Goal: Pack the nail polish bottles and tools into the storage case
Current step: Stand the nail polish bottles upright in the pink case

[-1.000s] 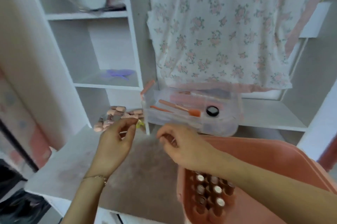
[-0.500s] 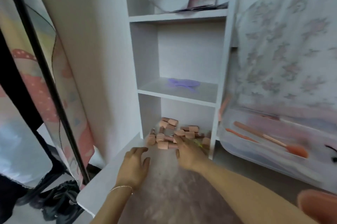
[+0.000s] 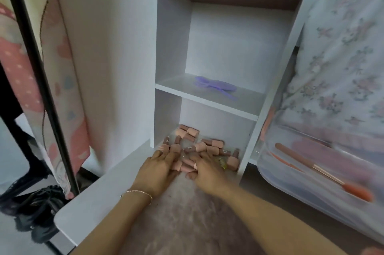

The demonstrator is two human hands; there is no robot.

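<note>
Head view: nail polish bottles point(image 3: 204, 147), pink-capped, are lying heaped in the far bottom shelf point(image 3: 207, 96) compartment. Left hand point(image 3: 159, 168) and right hand point(image 3: 204, 170) are reaching in, fingers spread over near bottles; whether they are gripping any is unclear. Probably small, slick, breakable: grip bodies.

Lowest cubby of the white shelf unit point(image 3: 172, 47), centre frame: floor crowded with pink nail polish bottles point(image 3: 199, 146) lying on their sides, most toward the front and left. Rear right of the cubby floor bare. Entry bounded by the left side panel, the right upright point(image 3: 268, 109) and the shelf board point(image 3: 207, 99) overhead. Both hands, left hand point(image 3: 160, 169) and right hand point(image 3: 205, 171), fill the cubby mouth. Clear plastic case point(image 3: 311, 171) just right of the upright narrows that side. Open desk surface point(image 3: 187, 223) in lower centre frame gives approach room. Black pole point(image 3: 41, 80) stands well left, off the desk.
</note>
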